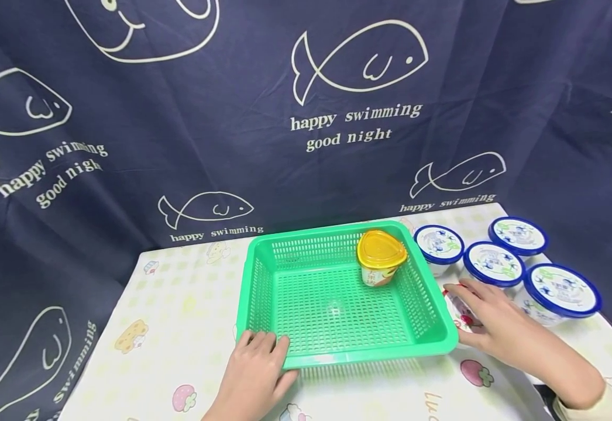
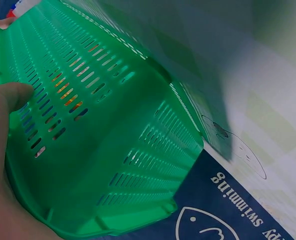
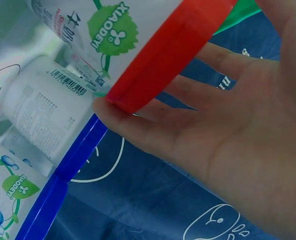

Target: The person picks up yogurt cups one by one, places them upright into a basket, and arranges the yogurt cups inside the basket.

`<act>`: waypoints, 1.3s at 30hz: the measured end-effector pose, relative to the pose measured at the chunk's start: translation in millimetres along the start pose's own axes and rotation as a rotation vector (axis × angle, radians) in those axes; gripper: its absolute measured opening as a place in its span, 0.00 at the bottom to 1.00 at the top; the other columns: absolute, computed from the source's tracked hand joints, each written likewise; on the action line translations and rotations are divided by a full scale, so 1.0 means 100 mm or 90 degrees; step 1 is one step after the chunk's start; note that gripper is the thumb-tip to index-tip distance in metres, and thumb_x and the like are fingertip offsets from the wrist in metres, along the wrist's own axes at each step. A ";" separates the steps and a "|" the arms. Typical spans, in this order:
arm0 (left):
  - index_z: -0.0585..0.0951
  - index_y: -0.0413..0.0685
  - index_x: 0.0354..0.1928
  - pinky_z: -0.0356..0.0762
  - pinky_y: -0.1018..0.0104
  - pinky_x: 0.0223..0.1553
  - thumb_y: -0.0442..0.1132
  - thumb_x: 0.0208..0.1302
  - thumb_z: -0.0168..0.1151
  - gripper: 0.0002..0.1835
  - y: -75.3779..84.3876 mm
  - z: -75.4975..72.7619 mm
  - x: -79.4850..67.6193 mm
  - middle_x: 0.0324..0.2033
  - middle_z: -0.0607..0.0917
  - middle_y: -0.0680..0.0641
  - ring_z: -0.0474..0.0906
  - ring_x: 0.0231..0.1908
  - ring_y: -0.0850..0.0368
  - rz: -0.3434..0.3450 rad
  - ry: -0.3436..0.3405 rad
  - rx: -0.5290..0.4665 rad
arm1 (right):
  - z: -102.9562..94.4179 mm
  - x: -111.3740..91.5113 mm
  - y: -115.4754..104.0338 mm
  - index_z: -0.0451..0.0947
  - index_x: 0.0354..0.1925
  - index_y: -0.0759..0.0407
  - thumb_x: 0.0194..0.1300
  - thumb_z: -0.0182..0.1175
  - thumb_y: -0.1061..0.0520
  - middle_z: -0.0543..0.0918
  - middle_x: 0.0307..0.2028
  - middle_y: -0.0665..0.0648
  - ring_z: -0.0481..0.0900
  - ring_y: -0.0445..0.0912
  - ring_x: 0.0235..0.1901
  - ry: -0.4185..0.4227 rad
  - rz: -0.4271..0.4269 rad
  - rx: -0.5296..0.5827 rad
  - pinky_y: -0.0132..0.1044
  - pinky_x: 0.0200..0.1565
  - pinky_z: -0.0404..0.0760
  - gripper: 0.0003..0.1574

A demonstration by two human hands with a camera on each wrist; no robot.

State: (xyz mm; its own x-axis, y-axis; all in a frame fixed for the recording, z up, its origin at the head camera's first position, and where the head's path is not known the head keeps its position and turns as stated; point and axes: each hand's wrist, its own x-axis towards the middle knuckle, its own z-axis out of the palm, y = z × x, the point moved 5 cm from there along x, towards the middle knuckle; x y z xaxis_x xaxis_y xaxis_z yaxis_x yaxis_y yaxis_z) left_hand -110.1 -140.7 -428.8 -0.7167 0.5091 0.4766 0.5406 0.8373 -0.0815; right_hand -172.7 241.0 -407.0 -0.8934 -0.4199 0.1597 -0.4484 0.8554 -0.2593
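Five tubs (image 1: pixel 494 263), one red-lidded (image 3: pixel 160 55), are beside one basket (image 1: pixel 369 355) holding one cup (image 1: pixel 381 257).

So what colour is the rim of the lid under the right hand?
Red; the lid rim shows best in the right wrist view.

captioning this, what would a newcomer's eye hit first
The green rectangular plastic basket at centre, holding a yellow-lidded white tub near its far right corner, catches the eye first. Four round blue-lidded white tubs cluster to its right. Beside the basket, the right hand grips a red-lidded round white tub.
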 end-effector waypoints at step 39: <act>0.73 0.53 0.26 0.64 0.62 0.34 0.54 0.51 0.65 0.15 0.00 0.01 0.00 0.17 0.63 0.58 0.65 0.21 0.58 0.004 -0.007 0.014 | -0.12 -0.04 0.07 0.76 0.60 0.61 0.38 0.81 0.46 0.74 0.58 0.71 0.70 0.69 0.55 0.113 -0.014 -0.014 0.72 0.46 0.71 0.51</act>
State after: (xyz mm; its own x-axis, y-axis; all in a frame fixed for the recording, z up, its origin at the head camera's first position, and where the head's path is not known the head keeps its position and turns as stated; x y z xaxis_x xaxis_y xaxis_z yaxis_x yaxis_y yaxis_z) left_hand -110.2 -140.7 -429.4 -0.7185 0.5163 0.4660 0.5355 0.8382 -0.1029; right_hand -172.1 252.6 -398.5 -0.8637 -0.3804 0.3308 -0.4654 0.8538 -0.2334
